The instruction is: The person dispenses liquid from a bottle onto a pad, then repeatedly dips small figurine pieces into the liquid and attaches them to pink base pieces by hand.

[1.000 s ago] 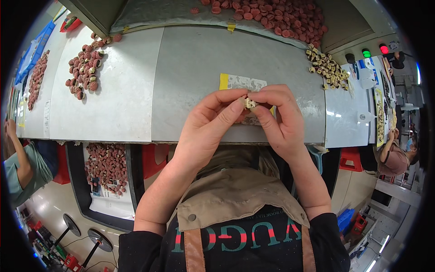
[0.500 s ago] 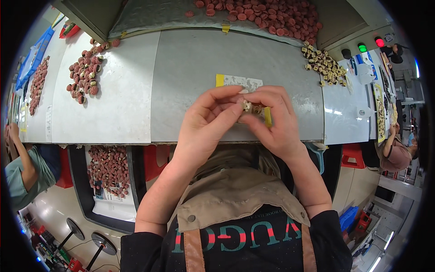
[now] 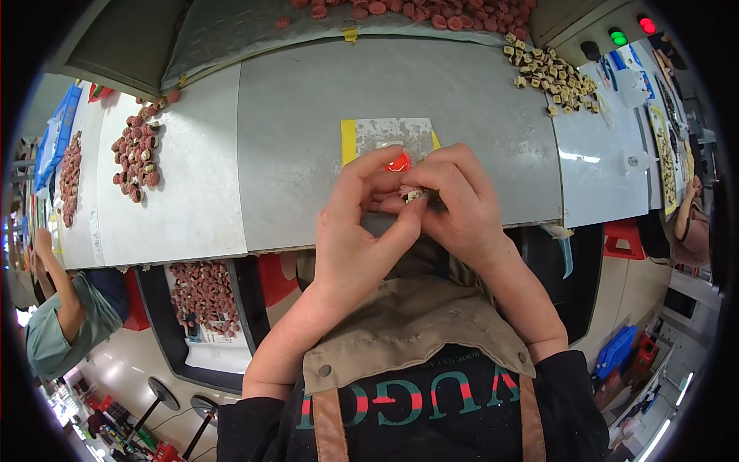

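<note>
Both my hands meet over the near edge of the grey worktable (image 3: 308, 154). My left hand (image 3: 362, 223) and my right hand (image 3: 458, 204) pinch one small pale part (image 3: 413, 195) between their fingertips. A small red piece (image 3: 398, 162) shows just above my fingers, over a taped patch (image 3: 385, 135) with a yellow strip on the table. Most of the small part is hidden by my fingers.
A pile of red parts (image 3: 431, 11) lies at the table's far edge, another (image 3: 137, 150) on the white surface to the left. Several small beige parts (image 3: 550, 73) lie far right near green and red buttons (image 3: 618, 36). A tray of red parts (image 3: 202, 289) sits below. Another person (image 3: 65, 316) sits left.
My hands have stayed together on the small part and shifted slightly nearer the table edge. A red piece now shows above my fingers; the yellow one seen earlier is gone from view.
</note>
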Demonstrator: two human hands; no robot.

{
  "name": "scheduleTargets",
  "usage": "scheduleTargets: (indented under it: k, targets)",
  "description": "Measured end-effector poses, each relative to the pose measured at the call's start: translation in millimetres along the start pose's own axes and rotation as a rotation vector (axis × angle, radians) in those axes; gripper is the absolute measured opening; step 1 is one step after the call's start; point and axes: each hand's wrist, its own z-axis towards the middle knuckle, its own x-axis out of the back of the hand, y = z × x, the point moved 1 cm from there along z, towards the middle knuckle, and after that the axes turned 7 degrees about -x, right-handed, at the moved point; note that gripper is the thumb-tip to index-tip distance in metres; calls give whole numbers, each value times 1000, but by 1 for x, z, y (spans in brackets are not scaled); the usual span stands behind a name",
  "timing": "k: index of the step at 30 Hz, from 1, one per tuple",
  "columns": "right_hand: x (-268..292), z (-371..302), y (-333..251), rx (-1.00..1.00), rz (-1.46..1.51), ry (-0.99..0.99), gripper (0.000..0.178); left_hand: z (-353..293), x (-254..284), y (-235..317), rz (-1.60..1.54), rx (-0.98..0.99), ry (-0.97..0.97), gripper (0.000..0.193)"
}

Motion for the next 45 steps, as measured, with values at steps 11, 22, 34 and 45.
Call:
scheduleTargets:
  k: [11, 22, 34, 45]
  targets:
    - [3, 6, -9, -7, -16, -35, 34, 1, 6, 0, 57, -8, -7, 43]
    - [15, 4, -14, -231, 164, -57, 18, 72, 180, 9, 1509, -479, 189, 16]
    - [60, -15, 16, -401, -90, 31, 16, 250, 154, -12, 1178, -387, 35, 50]
    - [61, -2, 20, -395, -176, 48, 25, 445, 108, -74, 914, -424, -67, 64]
